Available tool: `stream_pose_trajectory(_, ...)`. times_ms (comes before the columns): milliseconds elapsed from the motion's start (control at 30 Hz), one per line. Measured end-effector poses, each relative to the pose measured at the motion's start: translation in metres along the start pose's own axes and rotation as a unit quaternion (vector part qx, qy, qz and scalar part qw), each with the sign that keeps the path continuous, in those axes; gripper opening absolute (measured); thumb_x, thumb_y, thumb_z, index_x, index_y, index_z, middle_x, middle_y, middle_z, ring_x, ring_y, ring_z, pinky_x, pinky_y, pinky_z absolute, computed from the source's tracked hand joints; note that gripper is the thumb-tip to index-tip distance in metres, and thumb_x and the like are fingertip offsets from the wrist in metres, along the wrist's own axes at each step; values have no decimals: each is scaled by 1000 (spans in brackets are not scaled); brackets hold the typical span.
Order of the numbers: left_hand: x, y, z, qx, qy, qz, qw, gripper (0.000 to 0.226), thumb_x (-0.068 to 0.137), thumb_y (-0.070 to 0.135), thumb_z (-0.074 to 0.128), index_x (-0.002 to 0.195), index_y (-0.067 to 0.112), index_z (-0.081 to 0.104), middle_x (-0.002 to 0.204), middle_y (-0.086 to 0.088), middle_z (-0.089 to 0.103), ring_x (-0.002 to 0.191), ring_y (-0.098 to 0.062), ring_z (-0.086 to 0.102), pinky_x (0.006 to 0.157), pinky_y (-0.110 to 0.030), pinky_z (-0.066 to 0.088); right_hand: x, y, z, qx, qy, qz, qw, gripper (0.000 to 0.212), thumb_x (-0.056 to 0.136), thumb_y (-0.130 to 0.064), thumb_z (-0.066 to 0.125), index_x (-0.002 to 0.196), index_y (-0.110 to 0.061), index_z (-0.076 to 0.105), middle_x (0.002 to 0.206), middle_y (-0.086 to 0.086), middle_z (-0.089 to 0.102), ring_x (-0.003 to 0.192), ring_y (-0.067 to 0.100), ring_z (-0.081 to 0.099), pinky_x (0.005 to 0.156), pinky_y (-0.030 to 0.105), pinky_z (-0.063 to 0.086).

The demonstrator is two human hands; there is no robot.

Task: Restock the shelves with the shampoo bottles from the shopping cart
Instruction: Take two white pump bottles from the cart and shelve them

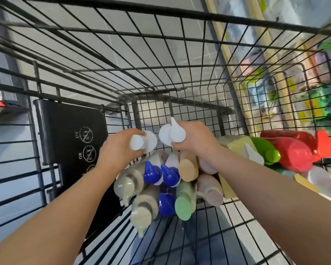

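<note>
Shampoo bottles (168, 180), labels unreadable, heaped at the wire shopping cart (180, 44) floor. Left hand (118, 150) curls round one white-capped bottle (141, 143); right hand (195, 142) grips another (172, 133). Black child-seat flap (69, 134) reads "NO". Open mesh floor lies nearer the camera.
</note>
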State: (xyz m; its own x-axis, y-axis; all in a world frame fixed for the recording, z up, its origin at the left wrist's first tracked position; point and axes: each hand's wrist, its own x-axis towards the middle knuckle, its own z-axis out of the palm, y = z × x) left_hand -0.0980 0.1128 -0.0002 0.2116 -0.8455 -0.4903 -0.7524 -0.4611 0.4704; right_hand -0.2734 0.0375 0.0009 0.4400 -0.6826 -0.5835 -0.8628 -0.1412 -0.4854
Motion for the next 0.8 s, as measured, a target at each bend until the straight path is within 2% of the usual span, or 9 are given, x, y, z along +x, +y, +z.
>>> stream_pose_trajectory(200,-15,57,-42,-50,126,70,988,44,67,18,74,107,29,61,89,9,55,87,-12,49,74,-24,35,-51,14,-51,137,172,1,975,56,66,-21,74,117,-18,52,103,5,66,95,27,59,69,20,38)
stream_pose_trajectory(267,-24,82,-56,-97,146,105,979,43,65,20,74,103,31,58,85,18,52,85,1,42,72,-15,32,-78,15,-68,230,231,2,945,53,62,-15,77,108,-20,51,91,-9,61,86,17,56,66,5,38)
stream_pose_trajectory(333,-36,110,-69,-136,152,151,967,43,63,21,75,95,35,52,81,29,47,82,8,40,68,-5,34,-106,14,-86,294,272,-6,916,48,62,-12,77,98,-26,47,84,-20,53,81,3,54,68,6,41)
stream_pose_trajectory(367,-41,123,-76,-155,147,161,964,43,62,21,76,91,37,49,80,32,44,83,5,43,73,-4,38,-117,13,-94,315,290,-12,904,45,63,-10,76,94,-27,47,83,-21,52,78,-5,54,67,8,43)
stream_pose_trajectory(467,-71,172,-84,-225,114,186,950,42,60,21,78,79,45,50,85,32,47,90,-15,58,80,-39,52,-172,19,-121,380,358,-45,852,37,68,-2,73,85,-29,54,78,-18,60,67,-16,54,58,6,45)
stream_pose_trajectory(500,-78,183,-85,-253,108,191,942,44,59,19,79,77,47,51,85,30,51,88,-11,61,77,-37,54,-183,22,-126,396,363,-59,841,39,69,0,71,85,-32,55,74,-20,64,65,-16,55,55,5,43)
stream_pose_trajectory(600,-110,228,-79,-313,112,250,909,45,56,11,81,73,44,53,75,29,56,65,17,57,58,-3,47,-238,39,-137,393,411,-76,819,38,71,-4,71,83,-37,57,67,-32,64,58,-14,54,52,3,39)
stream_pose_trajectory(700,-155,271,-64,-337,92,303,887,35,58,11,79,68,35,56,62,28,59,57,22,53,49,3,37,-303,61,-140,386,462,-79,795,35,70,-9,72,82,-38,58,70,-33,64,67,-14,57,60,6,45)
stream_pose_trajectory(800,-205,310,-38,-348,46,362,863,32,60,12,78,67,35,57,56,29,62,57,19,54,48,1,39,-375,85,-136,375,502,-92,774,33,65,-15,74,83,-37,58,76,-32,64,70,-15,56,64,5,44)
